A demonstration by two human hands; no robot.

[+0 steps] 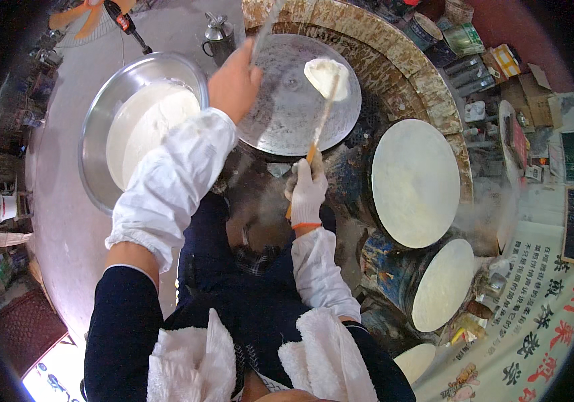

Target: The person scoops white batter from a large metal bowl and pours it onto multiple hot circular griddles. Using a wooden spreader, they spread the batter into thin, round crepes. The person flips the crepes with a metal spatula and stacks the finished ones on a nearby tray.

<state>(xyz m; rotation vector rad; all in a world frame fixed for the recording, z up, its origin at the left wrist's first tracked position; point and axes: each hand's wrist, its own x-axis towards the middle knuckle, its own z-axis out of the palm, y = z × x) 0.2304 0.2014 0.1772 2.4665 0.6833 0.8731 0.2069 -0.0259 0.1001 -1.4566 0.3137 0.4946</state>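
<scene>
Over the near-left side of a round griddle (275,124), my bare left hand (234,82) grips a long pale stick (268,27), blurred and running up past the top edge. Its lower end is hidden by the hand. My right hand (308,182), in a white glove with an orange band at the wrist, is closed round a wooden-handled spreader (322,122). The spreader's far end reaches a white lump of batter (330,75) on the griddle's right part. Left of my left forearm stands a wide metal bowl (92,157) of white batter (143,127).
A metal jug (218,39) stands beyond the bowl. To the right, two more griddles carry pale pancakes (415,181) (442,285); a third pale round (415,362) shows lower down. A curved tiled ledge (401,50) wraps the far side. An orange-bladed fan (89,20) is top left.
</scene>
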